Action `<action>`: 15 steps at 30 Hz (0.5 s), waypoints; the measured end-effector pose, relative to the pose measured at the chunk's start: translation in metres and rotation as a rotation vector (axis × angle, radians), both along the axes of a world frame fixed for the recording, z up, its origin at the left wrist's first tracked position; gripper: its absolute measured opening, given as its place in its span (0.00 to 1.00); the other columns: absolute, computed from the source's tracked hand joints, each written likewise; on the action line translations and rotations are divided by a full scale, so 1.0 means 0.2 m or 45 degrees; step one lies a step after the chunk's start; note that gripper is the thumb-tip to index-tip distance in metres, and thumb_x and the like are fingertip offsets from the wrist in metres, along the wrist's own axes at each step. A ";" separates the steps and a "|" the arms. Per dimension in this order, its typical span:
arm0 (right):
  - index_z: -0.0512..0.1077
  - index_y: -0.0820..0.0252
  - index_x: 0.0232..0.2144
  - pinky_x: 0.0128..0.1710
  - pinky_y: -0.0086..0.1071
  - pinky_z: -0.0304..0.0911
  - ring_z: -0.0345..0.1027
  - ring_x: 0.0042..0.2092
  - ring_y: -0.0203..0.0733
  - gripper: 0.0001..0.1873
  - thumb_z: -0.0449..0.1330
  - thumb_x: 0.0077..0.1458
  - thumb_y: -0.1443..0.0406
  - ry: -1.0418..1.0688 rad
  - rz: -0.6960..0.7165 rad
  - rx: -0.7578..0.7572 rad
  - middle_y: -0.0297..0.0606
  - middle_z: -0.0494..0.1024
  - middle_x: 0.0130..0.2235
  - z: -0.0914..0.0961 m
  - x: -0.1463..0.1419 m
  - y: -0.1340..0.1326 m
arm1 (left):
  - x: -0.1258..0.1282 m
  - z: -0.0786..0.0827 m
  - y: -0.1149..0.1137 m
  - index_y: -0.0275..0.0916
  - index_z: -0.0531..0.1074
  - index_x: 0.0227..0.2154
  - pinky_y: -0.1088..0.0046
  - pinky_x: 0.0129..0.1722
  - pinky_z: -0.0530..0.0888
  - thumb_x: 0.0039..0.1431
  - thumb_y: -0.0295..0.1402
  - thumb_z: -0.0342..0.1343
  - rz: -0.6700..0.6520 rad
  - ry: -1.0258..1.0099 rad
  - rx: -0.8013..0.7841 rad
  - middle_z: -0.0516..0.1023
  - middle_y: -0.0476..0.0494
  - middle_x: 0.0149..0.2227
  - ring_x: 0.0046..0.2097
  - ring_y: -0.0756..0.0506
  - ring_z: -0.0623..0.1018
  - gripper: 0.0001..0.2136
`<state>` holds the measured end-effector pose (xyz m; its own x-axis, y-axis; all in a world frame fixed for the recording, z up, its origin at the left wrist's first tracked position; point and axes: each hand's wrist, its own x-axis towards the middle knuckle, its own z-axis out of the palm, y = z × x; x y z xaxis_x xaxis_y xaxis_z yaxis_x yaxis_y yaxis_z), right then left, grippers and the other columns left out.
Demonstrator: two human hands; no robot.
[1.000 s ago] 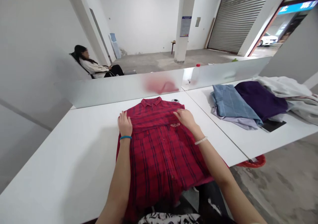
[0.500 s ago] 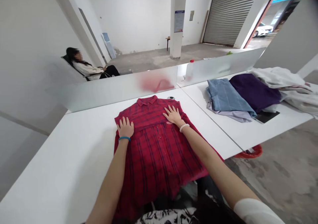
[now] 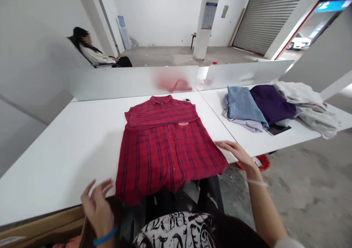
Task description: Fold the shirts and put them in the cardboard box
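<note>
A red plaid shirt [image 3: 165, 145] lies front up on the white table, its collar towards the partition. One sleeve is laid across the chest, and the hem hangs over the near edge. My left hand [image 3: 97, 204], with a blue wristband, is off the cloth near the lower left corner of the shirt, fingers apart and slightly blurred. Beside the shirt's right edge is my right hand [image 3: 239, 153], its fingers stretched out towards the cloth and nothing held. Whether its fingertips touch the shirt I cannot tell.
Folded blue clothing [image 3: 244, 105], a purple garment [image 3: 273, 103] and pale garments [image 3: 305, 97] lie on the right table with a dark tablet [image 3: 278, 130]. A frosted partition [image 3: 132, 83] runs behind. Below are a cardboard box [image 3: 63, 222] and red basket [image 3: 265, 163]. A person [image 3: 96, 53] sits beyond.
Both hands have lifted off the upper part of the shirt and come back towards me, the left to the lower left, the right to the right edge. The view has shifted.
</note>
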<state>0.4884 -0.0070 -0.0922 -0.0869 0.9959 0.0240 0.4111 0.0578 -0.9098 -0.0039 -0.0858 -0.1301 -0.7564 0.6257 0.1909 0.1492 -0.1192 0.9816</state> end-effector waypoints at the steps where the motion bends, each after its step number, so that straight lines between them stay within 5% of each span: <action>1: 0.76 0.58 0.39 0.53 0.46 0.63 0.71 0.48 0.49 0.20 0.55 0.57 0.50 0.171 -0.044 -0.062 0.42 0.78 0.42 -0.05 0.07 -0.11 | 0.01 -0.07 -0.11 0.41 0.66 0.47 0.66 0.43 0.75 0.56 0.43 0.54 0.046 -0.115 -0.035 0.75 0.51 0.29 0.33 0.49 0.77 0.18; 3: 0.78 0.57 0.28 0.49 0.49 0.67 0.73 0.45 0.53 0.23 0.57 0.51 0.45 0.492 -0.211 -0.142 0.45 0.80 0.37 -0.17 0.19 -0.31 | 0.02 -0.22 -0.24 0.40 0.67 0.37 0.67 0.41 0.76 0.51 0.44 0.57 0.013 -0.300 -0.218 0.73 0.52 0.27 0.30 0.49 0.76 0.14; 5: 0.77 0.57 0.23 0.49 0.49 0.67 0.73 0.45 0.55 0.24 0.59 0.48 0.44 0.499 -0.352 -0.277 0.48 0.80 0.36 -0.30 0.26 -0.46 | 0.04 -0.32 -0.29 0.40 0.67 0.35 0.64 0.46 0.74 0.49 0.44 0.59 -0.023 -0.417 -0.375 0.75 0.49 0.33 0.36 0.48 0.77 0.15; 7: 0.77 0.58 0.28 0.54 0.49 0.63 0.71 0.49 0.56 0.21 0.65 0.42 0.47 0.366 -0.419 -0.396 0.47 0.79 0.40 -0.40 0.24 -0.52 | 0.05 -0.37 -0.29 0.42 0.67 0.41 0.62 0.54 0.69 0.48 0.43 0.60 -0.063 -0.471 -0.435 0.74 0.46 0.44 0.47 0.46 0.75 0.18; 11: 0.71 0.50 0.48 0.61 0.44 0.53 0.56 0.61 0.50 0.35 0.70 0.35 0.52 0.412 -0.415 -0.308 0.39 0.68 0.57 -0.50 0.06 -0.48 | 0.05 -0.35 -0.21 0.42 0.67 0.46 0.62 0.61 0.60 0.46 0.41 0.62 -0.300 -0.565 -0.449 0.73 0.43 0.51 0.57 0.44 0.69 0.23; 15: 0.70 0.55 0.50 0.59 0.44 0.55 0.60 0.59 0.48 0.35 0.67 0.40 0.50 0.585 -0.219 -0.279 0.42 0.71 0.54 -0.52 -0.10 -0.40 | 0.03 -0.30 -0.19 0.36 0.73 0.38 0.61 0.58 0.65 0.38 0.36 0.66 -0.541 -0.641 -0.586 0.79 0.39 0.42 0.51 0.41 0.75 0.20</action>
<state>0.4688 -0.0873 -0.1955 0.0486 0.9808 -0.1886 -0.0456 -0.1865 -0.9814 0.0023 -0.1236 -0.1892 -0.3624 0.8124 -0.4568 -0.2914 0.3667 0.8835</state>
